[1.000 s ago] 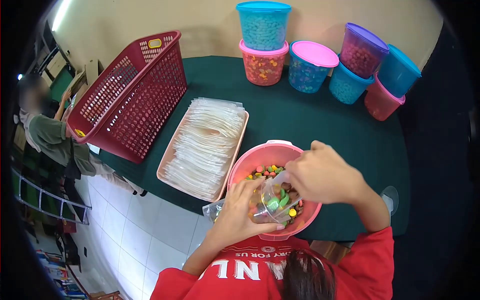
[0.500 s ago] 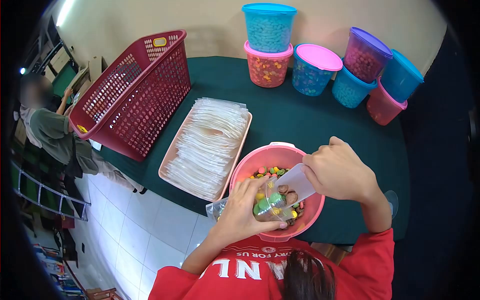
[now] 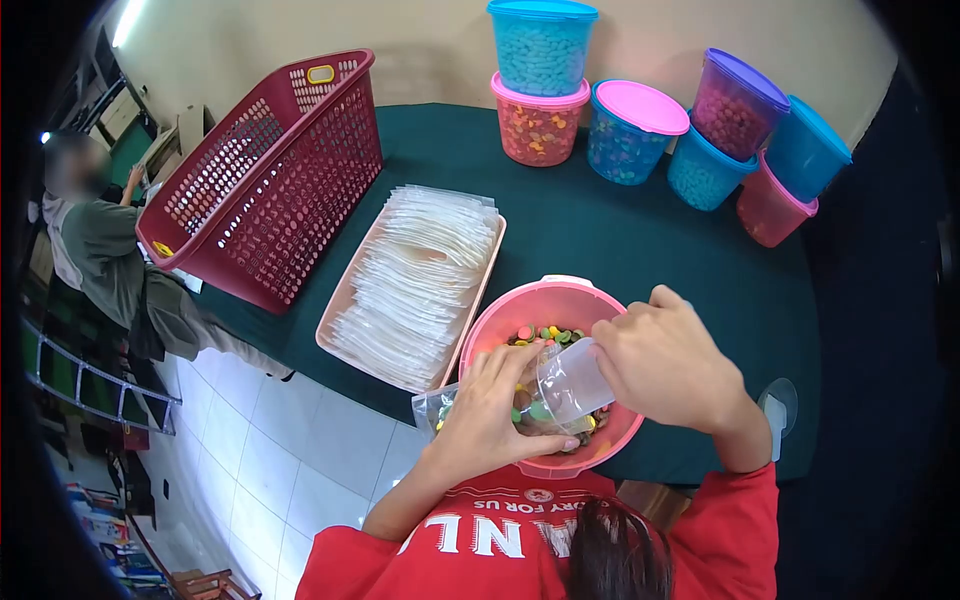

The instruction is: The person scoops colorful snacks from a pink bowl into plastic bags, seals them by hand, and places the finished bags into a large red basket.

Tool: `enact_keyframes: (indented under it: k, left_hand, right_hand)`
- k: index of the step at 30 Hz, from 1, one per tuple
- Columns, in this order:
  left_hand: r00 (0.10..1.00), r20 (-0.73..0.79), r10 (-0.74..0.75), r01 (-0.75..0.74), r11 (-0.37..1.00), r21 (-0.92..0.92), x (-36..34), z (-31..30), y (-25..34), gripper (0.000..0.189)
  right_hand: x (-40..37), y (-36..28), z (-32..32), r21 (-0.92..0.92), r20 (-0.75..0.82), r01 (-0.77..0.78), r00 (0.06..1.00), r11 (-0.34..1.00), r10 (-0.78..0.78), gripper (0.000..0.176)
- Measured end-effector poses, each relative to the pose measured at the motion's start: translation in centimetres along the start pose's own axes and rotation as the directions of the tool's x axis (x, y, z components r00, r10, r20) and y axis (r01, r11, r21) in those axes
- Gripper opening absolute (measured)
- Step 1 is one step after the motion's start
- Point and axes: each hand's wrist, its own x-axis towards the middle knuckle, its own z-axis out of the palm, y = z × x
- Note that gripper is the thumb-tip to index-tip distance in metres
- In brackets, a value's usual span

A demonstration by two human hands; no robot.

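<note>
My left hand [image 3: 485,405] is closed around a clear plastic bag [image 3: 430,410] and a clear, wide-mouthed plastic piece, possibly a cup or funnel. Green and yellow candies show through the clear plastic. In my right hand [image 3: 670,360] is a translucent scoop [image 3: 575,382], tilted down to the left with its end inside the clear mouth. Both hands are over a pink tub [image 3: 625,430] that holds multicoloured, button-shaped candies [image 3: 545,334]. My left fingers partly hide the bag's contents.
Left of the tub, a pink tray [image 3: 335,355] holds a stack of clear bags [image 3: 415,280]. A maroon basket [image 3: 300,200] stands farther left. Several lidded tubs [image 3: 540,120] line the wall. A round clear lid [image 3: 785,405] lies at right. A person [image 3: 110,240] stands left.
My right hand has pushed the scoop lower and left, farther into the clear mouth. Candies seen in the scoop earlier no longer show there. The left hand has barely moved.
</note>
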Motion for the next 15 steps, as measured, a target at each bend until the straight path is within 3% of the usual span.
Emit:
enact_keyframes:
  k: [2, 3, 8, 12, 14, 15]
  left_hand:
    - [1.000, 0.005, -0.020, 0.020, 1.000, -0.013, -0.1, -0.2, -0.1, 0.086]
    - [1.000, -0.015, -0.018, 0.018, 1.000, 0.000, -0.2, -0.3, -0.2, 0.087]
    - [0.995, -0.100, 0.020, -0.019, 1.000, 0.012, -0.3, -0.2, -0.7, 0.090]
    - [0.996, -0.091, 0.009, -0.008, 1.000, 0.006, -0.5, -1.9, -1.2, 0.090]
    - [0.975, -0.135, -0.176, 0.133, 0.951, -0.280, -0.9, -2.8, -2.0, 0.090]
    - [0.964, -0.233, -0.126, 0.046, 0.945, -0.323, -0.9, -2.8, -2.4, 0.092]
  right_hand:
    - [-0.3, 0.9, -0.6, -0.006, -0.071, -0.014, 0.997, 1.000, 0.013, 0.012]
    - [-0.3, 1.4, -1.0, 0.057, -0.050, -0.080, 0.995, 0.995, 0.083, 0.015]
    - [0.0, 2.1, 0.0, 0.243, 0.007, -0.046, 0.999, 0.969, 0.046, 0.018]
    - [-2.2, 3.0, 0.6, 0.393, -0.114, -0.101, 0.981, 0.914, 0.157, 0.016]
    - [-3.4, 3.4, 1.4, 0.358, -0.086, -0.313, 0.927, 0.880, 0.365, 0.016]
    - [-3.4, 3.1, 2.9, 0.351, -0.116, -0.272, 0.937, 0.896, 0.330, 0.014]
